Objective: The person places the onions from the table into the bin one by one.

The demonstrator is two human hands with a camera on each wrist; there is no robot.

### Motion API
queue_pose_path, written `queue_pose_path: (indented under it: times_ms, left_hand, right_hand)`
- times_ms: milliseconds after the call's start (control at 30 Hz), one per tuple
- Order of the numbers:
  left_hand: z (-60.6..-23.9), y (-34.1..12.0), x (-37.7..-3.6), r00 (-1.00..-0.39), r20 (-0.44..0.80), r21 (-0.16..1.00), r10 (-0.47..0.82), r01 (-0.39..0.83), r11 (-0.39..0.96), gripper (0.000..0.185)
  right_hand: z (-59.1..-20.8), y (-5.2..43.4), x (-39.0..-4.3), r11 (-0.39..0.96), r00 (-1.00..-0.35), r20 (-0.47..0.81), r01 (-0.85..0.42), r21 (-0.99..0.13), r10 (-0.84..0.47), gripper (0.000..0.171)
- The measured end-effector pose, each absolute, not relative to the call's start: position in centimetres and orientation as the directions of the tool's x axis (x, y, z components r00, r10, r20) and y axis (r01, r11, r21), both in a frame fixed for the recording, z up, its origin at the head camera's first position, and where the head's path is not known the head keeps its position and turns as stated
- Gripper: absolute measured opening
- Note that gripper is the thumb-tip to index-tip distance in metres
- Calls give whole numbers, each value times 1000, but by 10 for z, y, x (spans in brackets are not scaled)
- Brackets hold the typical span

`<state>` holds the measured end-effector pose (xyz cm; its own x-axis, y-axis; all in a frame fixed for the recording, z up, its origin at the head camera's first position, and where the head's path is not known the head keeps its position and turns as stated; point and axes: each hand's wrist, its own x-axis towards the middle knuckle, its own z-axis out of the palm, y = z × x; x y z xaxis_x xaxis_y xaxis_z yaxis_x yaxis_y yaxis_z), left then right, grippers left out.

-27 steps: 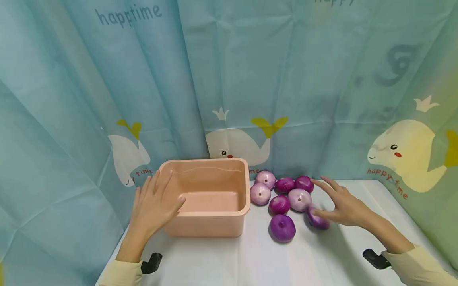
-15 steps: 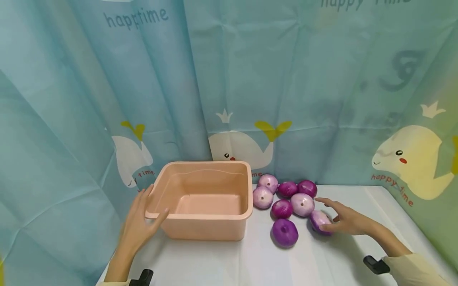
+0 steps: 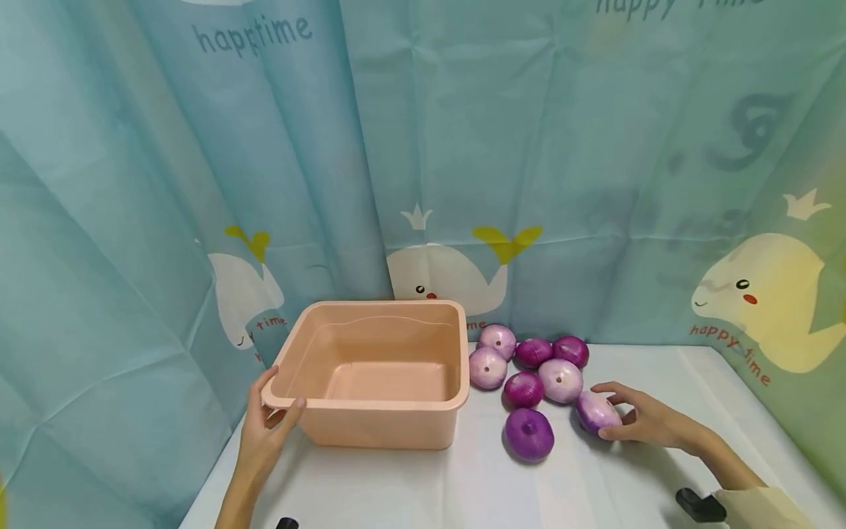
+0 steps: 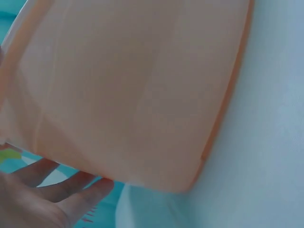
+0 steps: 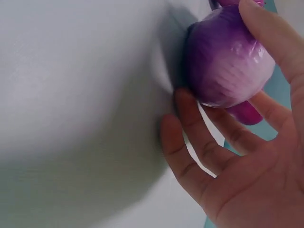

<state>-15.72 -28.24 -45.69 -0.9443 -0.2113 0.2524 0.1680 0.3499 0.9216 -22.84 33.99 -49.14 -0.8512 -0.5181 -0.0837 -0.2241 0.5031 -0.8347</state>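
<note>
My left hand [image 3: 259,435] grips the front left corner of a peach plastic bin [image 3: 383,428], thumb at the front and fingers along the left side. Close up in the left wrist view, fingertips [image 4: 100,186] touch the edge of the bin's wall [image 4: 133,95]. On the right of the table, my right hand [image 3: 654,422] holds a purple-and-white onion [image 3: 597,414] between thumb and fingers. That onion [image 5: 228,61] rests low over the white surface in the right wrist view, the thumb on one side and fingers beneath.
Several other onions lie between the bin and my right hand, among them a deep purple onion [image 3: 529,436] in front and a pale onion [image 3: 560,380] beside the held one. The white table [image 3: 489,492] meets a blue-green whale-print curtain [image 3: 595,184] behind.
My left hand has come down and back from above the bin's left side to grip its corner. My right hand has lowered and its fingers have closed around the onion.
</note>
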Motion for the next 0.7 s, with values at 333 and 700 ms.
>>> queue_pose_path:
  times_ms: [333, 700]
  left_hand:
    - [-461, -279, -158, -951, 201, 968, -237, 157, 194, 76]
    - [-465, -277, -160, -944, 214, 970, -250, 175, 170, 76]
  right_hand:
    - [-501, 341, -231, 434, -849, 34, -304, -848, -527, 56]
    - [-502, 343, -233, 464, -869, 5, -270, -844, -496, 57]
